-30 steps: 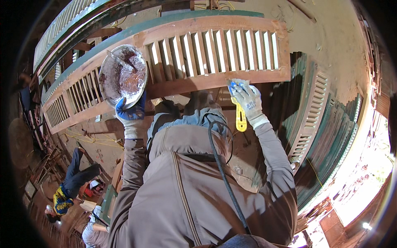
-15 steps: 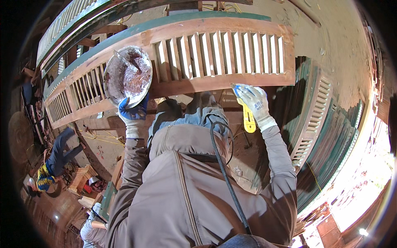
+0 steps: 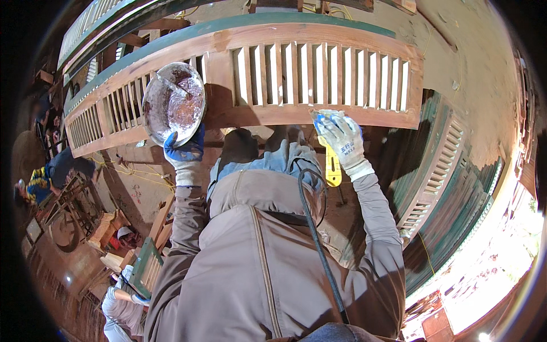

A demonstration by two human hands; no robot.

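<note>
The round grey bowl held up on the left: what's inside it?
Inside the round grey, metal-looking bowl is wet reddish-brown paste, with whitish smears around the wall and a thin grey stick-like tool lying in it. Whatever lies beneath the paste is covered.

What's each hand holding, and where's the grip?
Left hand: the bowl, by its near edge. Right hand: the yellow-handled scraper, toward its blade end.

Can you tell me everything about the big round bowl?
The round bowl looks like grey metal. Its inside is smeared whitish and reddish-brown, with wet-looking brown paste in it. A stick-like tool leans inside toward the upper-left rim. The gloved left hand grips its near edge. It appears in front of the louvered wooden shutter; I can't tell if they touch.
</note>
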